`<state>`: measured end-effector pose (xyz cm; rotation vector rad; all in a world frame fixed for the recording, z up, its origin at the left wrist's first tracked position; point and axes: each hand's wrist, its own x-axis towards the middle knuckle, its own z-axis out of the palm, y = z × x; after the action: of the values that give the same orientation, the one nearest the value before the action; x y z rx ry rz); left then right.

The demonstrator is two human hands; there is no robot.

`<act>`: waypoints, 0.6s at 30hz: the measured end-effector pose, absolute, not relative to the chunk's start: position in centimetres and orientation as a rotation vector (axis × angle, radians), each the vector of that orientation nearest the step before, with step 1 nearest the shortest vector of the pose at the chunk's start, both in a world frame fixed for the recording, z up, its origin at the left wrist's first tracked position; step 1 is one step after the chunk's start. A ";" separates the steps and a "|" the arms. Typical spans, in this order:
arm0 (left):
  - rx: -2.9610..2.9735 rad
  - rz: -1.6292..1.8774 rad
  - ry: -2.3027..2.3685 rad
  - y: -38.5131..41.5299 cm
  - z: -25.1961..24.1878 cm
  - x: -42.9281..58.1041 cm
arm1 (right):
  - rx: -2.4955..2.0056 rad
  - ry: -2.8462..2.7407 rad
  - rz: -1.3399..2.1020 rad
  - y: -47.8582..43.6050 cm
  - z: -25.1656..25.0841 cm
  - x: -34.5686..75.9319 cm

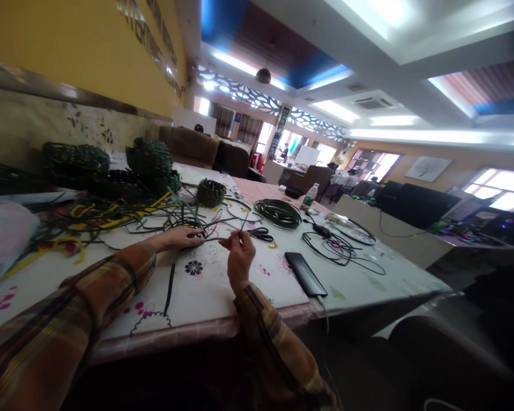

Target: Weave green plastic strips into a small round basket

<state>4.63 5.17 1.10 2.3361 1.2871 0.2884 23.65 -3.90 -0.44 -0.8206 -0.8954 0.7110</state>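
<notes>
Dark green flat plastic strips [183, 220] splay out in a partly woven bunch on the table. My left hand [182, 236] lies over this bunch, its fingers and thumb closed on the strips near the crossing point. Just to the right, my right hand [240, 254] pinches a single green strip [216, 239] between thumb and fingers. That strip runs from one hand to the other, and its end sticks up above my right fingertips. One loose strip [170, 288] hangs down the cloth below my left hand. Scissors with black handles [261, 233] lie close beyond my right hand.
Small woven green baskets [211, 192] and larger ones [149, 158] stand at the back left, among tangled green and yellow strips. A coil of strip [277, 213], a water bottle [310, 196], black cables [332, 246] and a plugged-in black phone [305, 274] lie to the right.
</notes>
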 end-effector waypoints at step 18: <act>2.166 0.463 1.222 5.3 -0.9 3.8 | -0.763 -0.425 1.381 -3.9 -1.1 26.6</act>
<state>3.77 5.28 -0.89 2.1656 1.2222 0.4634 26.56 -3.88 -1.09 -0.7632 -0.4250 1.3812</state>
